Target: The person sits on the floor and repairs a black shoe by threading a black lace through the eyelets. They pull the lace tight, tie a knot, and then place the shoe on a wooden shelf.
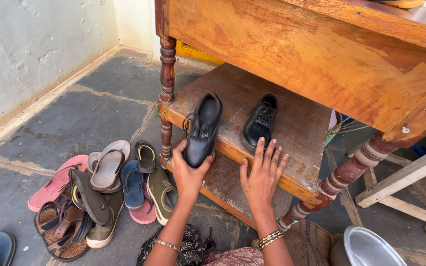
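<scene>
My left hand (188,175) grips a black lace-up shoe (202,129) by its heel end and holds it up, toe pointing away, over the front left of a wooden shelf (299,133). A second black lace-up shoe (260,122) stands on that shelf. My right hand (262,172) is open, fingers spread, its fingertips resting on the shelf's front edge just below the second shoe. Both wrists wear bangles.
The shelf belongs to a wooden table with turned legs (166,98). A pile of sandals and slippers (102,189) lies on the grey floor at the left. A metal bowl (371,247) sits bottom right beside wooden slats (405,180). A white wall (30,44) runs along the left.
</scene>
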